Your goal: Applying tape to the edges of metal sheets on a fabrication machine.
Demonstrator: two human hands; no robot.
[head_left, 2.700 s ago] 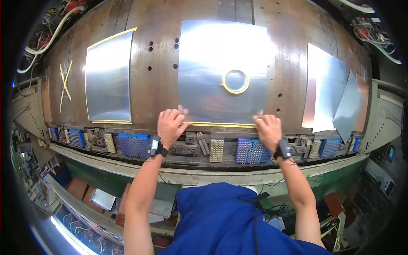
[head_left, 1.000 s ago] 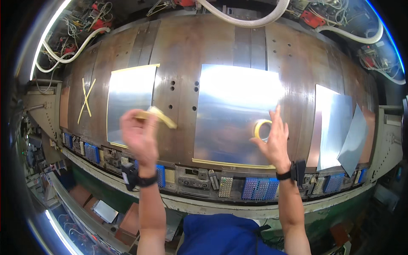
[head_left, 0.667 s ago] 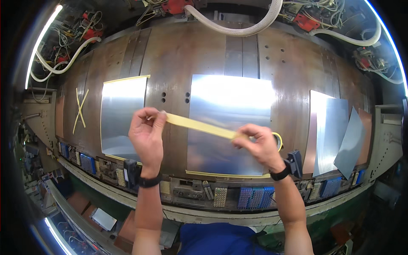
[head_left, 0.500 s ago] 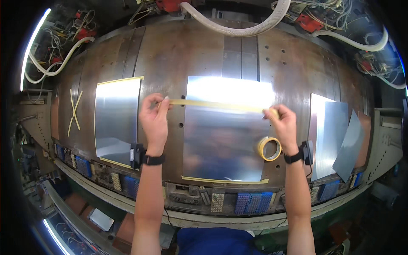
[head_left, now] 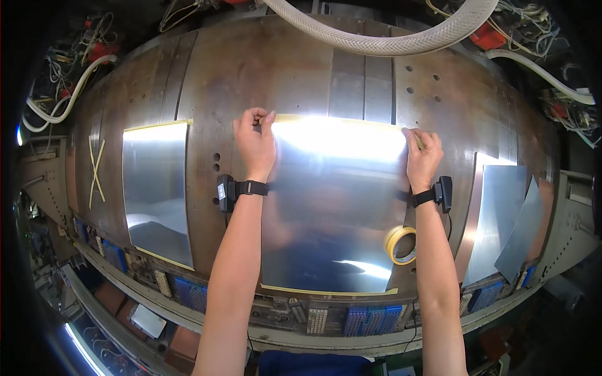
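At the far left of the brown metal surface [head_left: 301, 81], two narrow yellow tape strips [head_left: 96, 175] lie crossed in an X. To their right lies a shiny silver rectangular sheet [head_left: 157, 194], with yellow tape along its far and near edges. Next comes the left hand [head_left: 256, 143], its thumb and fingers closed in a pinch on the left end of a taut, narrow strip of yellow tape [head_left: 291, 117]. This strip runs along the far edge of a larger silver sheet [head_left: 332, 219]; whether its middle adheres cannot be told. A second yellow tape line [head_left: 288, 289] follows the near edge. A yellow ring-shaped tape roll [head_left: 392, 245] rests at the larger sheet's right edge, toward the near end. Beyond it, at the far right corner, the right hand [head_left: 424, 164] pinches the strip's other end, fingers curled. Farther right, a narrow grey metal sheet [head_left: 519, 235] overlaps a pale silver sheet [head_left: 495, 219].
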